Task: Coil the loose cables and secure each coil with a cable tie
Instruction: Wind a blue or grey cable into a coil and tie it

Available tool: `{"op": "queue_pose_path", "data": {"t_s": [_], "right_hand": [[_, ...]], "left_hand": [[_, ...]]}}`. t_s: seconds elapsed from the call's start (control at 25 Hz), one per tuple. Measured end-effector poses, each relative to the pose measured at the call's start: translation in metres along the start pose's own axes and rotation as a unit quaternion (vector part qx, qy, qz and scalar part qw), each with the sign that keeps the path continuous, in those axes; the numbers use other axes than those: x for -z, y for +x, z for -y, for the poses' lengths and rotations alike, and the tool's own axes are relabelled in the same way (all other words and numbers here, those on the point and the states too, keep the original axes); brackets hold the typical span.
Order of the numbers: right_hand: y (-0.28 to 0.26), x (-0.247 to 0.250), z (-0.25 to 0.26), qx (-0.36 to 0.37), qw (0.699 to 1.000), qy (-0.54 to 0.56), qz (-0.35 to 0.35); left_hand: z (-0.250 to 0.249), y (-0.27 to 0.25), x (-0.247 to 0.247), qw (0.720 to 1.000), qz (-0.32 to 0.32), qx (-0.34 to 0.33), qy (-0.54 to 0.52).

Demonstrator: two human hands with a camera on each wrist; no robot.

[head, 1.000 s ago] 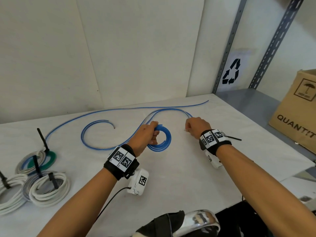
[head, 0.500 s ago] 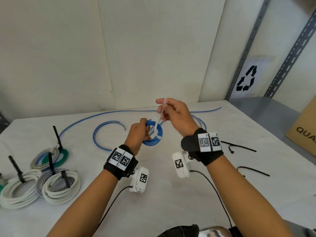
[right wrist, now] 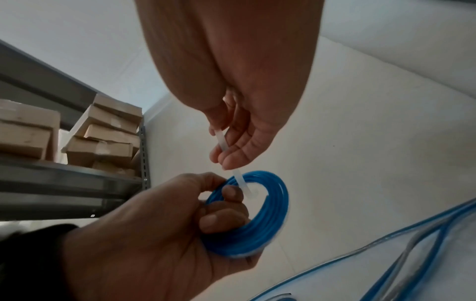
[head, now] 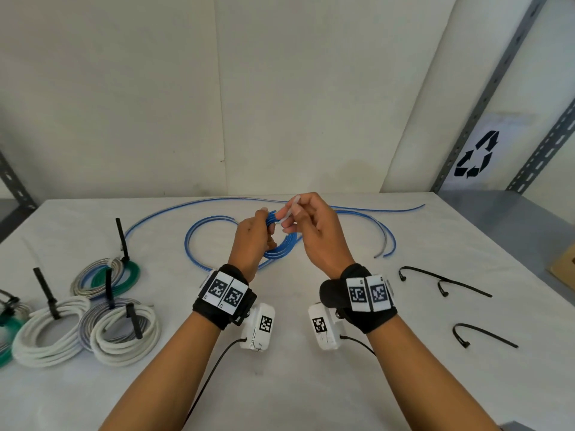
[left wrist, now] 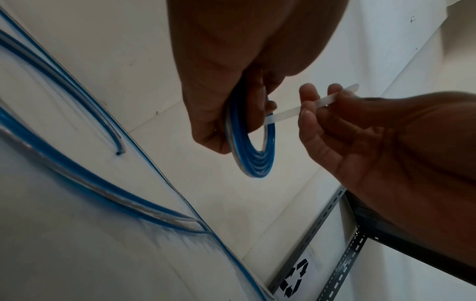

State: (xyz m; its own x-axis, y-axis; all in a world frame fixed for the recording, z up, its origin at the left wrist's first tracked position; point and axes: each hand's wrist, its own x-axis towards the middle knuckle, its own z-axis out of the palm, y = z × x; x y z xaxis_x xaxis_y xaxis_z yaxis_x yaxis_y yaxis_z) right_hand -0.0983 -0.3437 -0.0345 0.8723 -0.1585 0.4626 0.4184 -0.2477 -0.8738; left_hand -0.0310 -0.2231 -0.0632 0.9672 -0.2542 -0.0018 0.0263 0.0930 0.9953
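Observation:
My left hand (head: 253,236) grips a small blue cable coil (head: 281,247) (left wrist: 257,163) (right wrist: 262,220), lifted above the white table (head: 295,384). My right hand (head: 306,225) pinches a translucent white cable tie (head: 291,208) (left wrist: 291,112) (right wrist: 240,183) whose lower end passes through the coil's opening beside my left thumb. Loose blue cable (head: 202,231) (left wrist: 77,173) trails over the table behind the hands.
Several tied coils (head: 93,318), white, grey and green, lie at the left with black tie tails sticking up. Three loose black cable ties (head: 448,283) lie at the right. Metal shelf posts (head: 485,98) stand at the back right; cardboard boxes (right wrist: 100,136) sit on a shelf.
My right hand left the table at the right, brought a white tie to the coil, and now holds it threaded through. The coil has risen off the table.

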Motion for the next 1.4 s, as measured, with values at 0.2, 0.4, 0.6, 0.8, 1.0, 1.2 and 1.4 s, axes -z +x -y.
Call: {"op": "queue_pose_path", "data": {"t_s": [0.2, 0.4, 0.6, 0.8, 1.0, 1.2, 1.4], "right_hand": [[-0.01, -0.014, -0.004, 0.02, 1.0, 0.012, -0.001], [-0.016, -0.015, -0.005, 0.016, 0.998, 0.059, -0.012], [-0.023, -0.014, 0.009, -0.026, 0.994, 0.107, -0.02], [-0.024, -0.008, 0.025, -0.126, 0.979, 0.148, -0.058], [-0.026, 0.0, 0.028, -0.146, 0.973, 0.161, -0.08], [-0.026, -0.001, 0.03, -0.157, 0.972, 0.16, -0.072], [-0.025, -0.001, 0.033, -0.177, 0.966, 0.173, -0.077]], "left_hand": [[-0.002, 0.005, 0.009, 0.998, -0.024, -0.037, -0.048], [-0.005, 0.008, 0.012, 0.995, -0.023, -0.062, -0.07], [-0.013, 0.001, 0.017, 0.991, -0.02, -0.13, -0.031], [-0.032, -0.017, 0.014, 0.973, 0.032, -0.22, 0.057], [-0.038, -0.023, 0.011, 0.953, 0.06, -0.273, 0.115], [-0.036, -0.021, 0.012, 0.954, 0.052, -0.274, 0.108], [-0.035, -0.02, 0.012, 0.944, 0.055, -0.29, 0.146]]}}
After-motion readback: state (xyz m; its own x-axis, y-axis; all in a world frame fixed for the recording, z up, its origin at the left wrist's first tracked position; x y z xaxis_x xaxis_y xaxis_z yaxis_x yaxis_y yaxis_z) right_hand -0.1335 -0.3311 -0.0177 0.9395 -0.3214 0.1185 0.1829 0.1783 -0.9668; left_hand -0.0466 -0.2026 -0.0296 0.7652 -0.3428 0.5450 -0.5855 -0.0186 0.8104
